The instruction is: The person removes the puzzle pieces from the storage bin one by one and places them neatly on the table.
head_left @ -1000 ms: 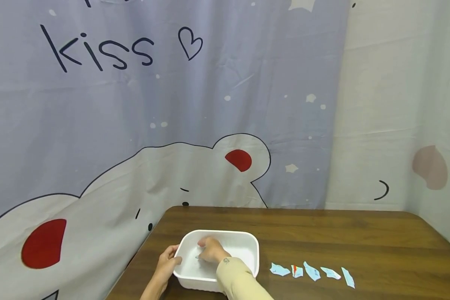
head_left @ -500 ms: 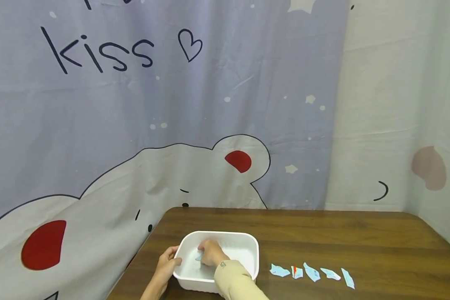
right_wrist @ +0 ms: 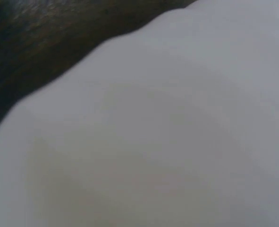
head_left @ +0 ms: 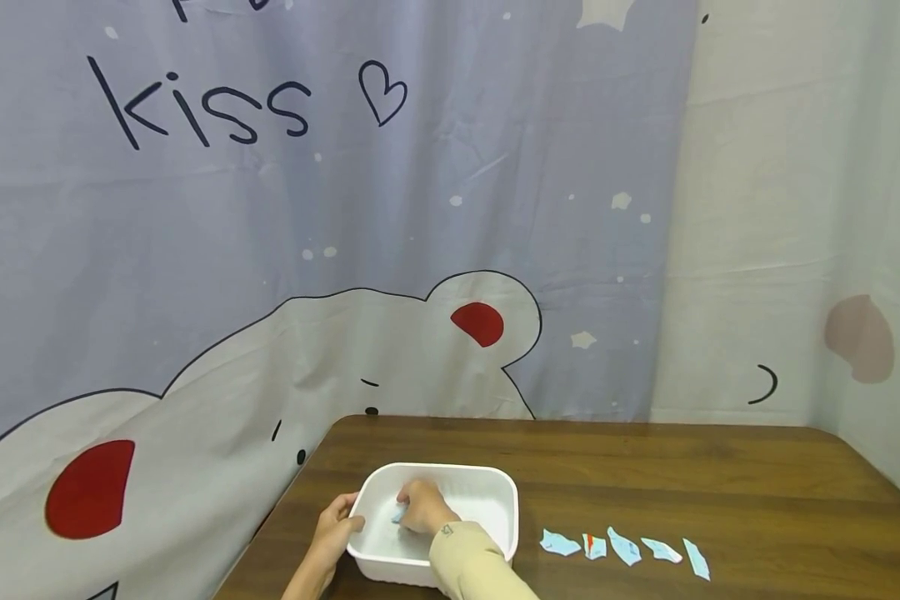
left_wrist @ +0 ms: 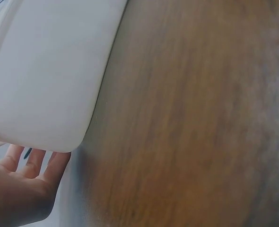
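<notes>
A white plastic tub (head_left: 512,500) sits on the table, and my left hand (head_left: 328,537) grips its left side. The thumb lies at the rim; in the left wrist view the fingers (left_wrist: 33,163) are bent against the tub's outer wall (left_wrist: 49,85). Inside the tub, my right hand (head_left: 426,507) pinches a light blue paper scrap (head_left: 398,513) close to the bottom. Most of that scrap is hidden by the fingers. The right wrist view is blurred, mostly filled by the white tub (right_wrist: 177,118), and does not show the hand.
To the right of the tub, several torn light blue paper scraps (head_left: 624,547) lie in a row, one (head_left: 595,547) with a red mark. They rest on a brown wooden table (head_left: 645,467). A printed curtain (head_left: 570,208) hangs behind it.
My right hand has shifted slightly within the tub, and its fingers have closed on the blue paper scrap, which has tilted up. The left hand and the row of scraps have stayed put.
</notes>
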The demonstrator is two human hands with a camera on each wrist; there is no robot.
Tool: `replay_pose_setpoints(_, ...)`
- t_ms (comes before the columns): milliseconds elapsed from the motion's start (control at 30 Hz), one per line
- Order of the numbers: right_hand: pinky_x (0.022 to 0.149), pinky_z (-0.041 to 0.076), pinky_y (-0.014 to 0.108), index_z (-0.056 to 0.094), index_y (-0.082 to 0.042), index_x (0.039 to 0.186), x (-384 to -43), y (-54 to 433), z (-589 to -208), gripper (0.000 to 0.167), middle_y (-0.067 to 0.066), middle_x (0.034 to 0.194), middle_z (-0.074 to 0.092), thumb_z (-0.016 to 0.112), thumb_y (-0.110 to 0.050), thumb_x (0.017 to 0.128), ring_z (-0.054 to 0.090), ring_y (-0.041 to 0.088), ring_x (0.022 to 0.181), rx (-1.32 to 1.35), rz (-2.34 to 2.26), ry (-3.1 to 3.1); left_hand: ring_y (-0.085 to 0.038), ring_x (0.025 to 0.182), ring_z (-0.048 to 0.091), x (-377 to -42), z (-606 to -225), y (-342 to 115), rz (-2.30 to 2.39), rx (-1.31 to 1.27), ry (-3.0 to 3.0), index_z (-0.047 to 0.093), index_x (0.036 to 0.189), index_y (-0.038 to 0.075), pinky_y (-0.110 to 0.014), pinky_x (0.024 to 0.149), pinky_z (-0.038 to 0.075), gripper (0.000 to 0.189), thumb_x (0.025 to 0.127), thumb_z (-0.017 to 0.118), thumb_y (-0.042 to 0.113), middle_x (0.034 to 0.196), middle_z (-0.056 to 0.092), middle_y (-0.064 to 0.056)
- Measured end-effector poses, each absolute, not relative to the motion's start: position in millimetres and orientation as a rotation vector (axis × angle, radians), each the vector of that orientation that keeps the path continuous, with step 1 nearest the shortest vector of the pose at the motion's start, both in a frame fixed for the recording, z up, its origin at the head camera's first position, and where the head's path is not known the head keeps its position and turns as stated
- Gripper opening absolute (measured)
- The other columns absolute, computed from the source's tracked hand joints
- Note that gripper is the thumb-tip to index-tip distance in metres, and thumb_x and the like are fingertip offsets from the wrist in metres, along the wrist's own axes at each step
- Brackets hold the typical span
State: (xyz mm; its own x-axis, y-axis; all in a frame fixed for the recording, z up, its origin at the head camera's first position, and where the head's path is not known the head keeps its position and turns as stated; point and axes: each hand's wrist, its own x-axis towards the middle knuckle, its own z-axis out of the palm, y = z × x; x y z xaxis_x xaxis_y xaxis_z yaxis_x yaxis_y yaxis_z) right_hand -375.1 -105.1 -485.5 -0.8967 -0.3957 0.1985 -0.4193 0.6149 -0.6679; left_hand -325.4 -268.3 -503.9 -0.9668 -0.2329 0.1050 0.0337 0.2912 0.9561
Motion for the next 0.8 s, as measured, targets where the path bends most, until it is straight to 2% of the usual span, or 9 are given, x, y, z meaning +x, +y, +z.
replay_pose_setpoints(133, 0.074, 0.049, 0.024, 0.070, 0.006, 0.094, -378, -105, -487, 0.030, 0.011, 0.084, 0.066, 0.075, 0.001, 0.065, 0.057, 0.017, 0.075, 0.738, 1.233, -2.737, -0.022, 0.096, 0.061, -325, -504, -268, -1.737, 0.179, -2.335, 0.052, 0.124, -0.015, -0.026, 0.072, 0.049, 0.049, 0.076, 0.054, -0.005, 0.121, 0.061, -0.032)
replay_pose_setpoints(367, 0.077, 0.051, 0.028, 0.069, 0.009, 0.096, -379, -102, -481, 0.030, 0.019, 0.089, 0.069, 0.070, 0.003, 0.067, 0.062, 0.025, 0.082, 0.786, 1.423, -2.664, -0.018, 0.093, 0.061, -326, -505, -269, -1.732, 0.182, -2.337, 0.053, 0.123, -0.014, -0.026, 0.072, 0.049, 0.049, 0.075, 0.054, -0.005, 0.121, 0.061, -0.032)
replay_pose_setpoints(667, 0.078, 0.050, 0.027, 0.070, 0.007, 0.095, -377, -95, -470, 0.028, 0.018, 0.090, 0.070, 0.068, 0.001, 0.068, 0.062, 0.025, 0.086, 0.799, 1.513, -2.618, -0.012, 0.090, 0.059, -326, -504, -267, -1.746, 0.186, -2.322, 0.053, 0.123, -0.014, -0.024, 0.072, 0.049, 0.051, 0.073, 0.053, -0.005, 0.121, 0.062, -0.030)
replay_pose_setpoints(800, 0.078, 0.049, 0.028, 0.070, 0.004, 0.097, -375, -92, -462, 0.028, 0.014, 0.091, 0.069, 0.068, -0.002, 0.069, 0.060, 0.021, 0.086, 0.799, 1.495, -2.644, -0.012, 0.091, 0.059, -326, -504, -268, -1.736, 0.187, -2.329, 0.052, 0.124, -0.015, -0.023, 0.072, 0.049, 0.052, 0.073, 0.053, -0.005, 0.123, 0.061, -0.031)
